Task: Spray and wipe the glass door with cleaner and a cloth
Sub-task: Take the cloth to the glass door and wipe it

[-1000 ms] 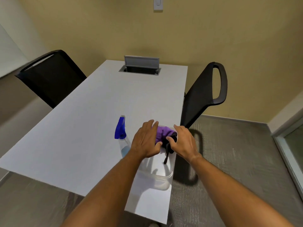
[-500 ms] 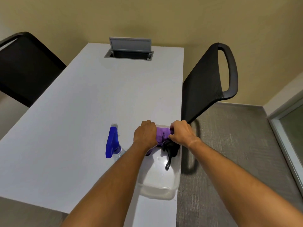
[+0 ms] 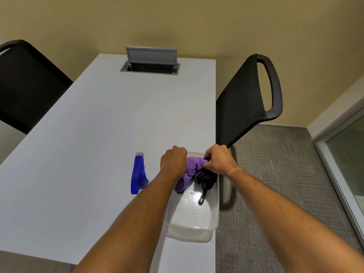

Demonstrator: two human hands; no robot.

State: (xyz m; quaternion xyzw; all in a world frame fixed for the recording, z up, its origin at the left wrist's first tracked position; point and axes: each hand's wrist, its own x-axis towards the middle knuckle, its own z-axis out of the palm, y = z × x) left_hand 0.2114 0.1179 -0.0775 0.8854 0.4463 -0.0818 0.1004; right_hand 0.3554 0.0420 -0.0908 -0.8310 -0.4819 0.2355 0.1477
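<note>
A purple cloth (image 3: 192,167) is bunched over a clear plastic tub (image 3: 197,231) near the table's right edge. My left hand (image 3: 173,161) grips the cloth's left side in a fist. My right hand (image 3: 218,159) pinches its right end. Under the cloth a black corded item (image 3: 205,181) hangs into the tub. A spray bottle with a blue trigger head (image 3: 137,177) stands just left of my left forearm; its clear body is mostly hidden by that arm. The glass door (image 3: 348,154) shows at the right edge, framed in pale metal.
The white table (image 3: 88,144) has an open grey cable hatch (image 3: 150,62) at its far end. One black chair (image 3: 246,103) stands against the right side, another (image 3: 25,85) at the left. Grey carpet (image 3: 275,164) lies between table and door.
Both hands closed on the purple cloth and lifted it slightly over the tub. The view came closer to the table and tilted down.
</note>
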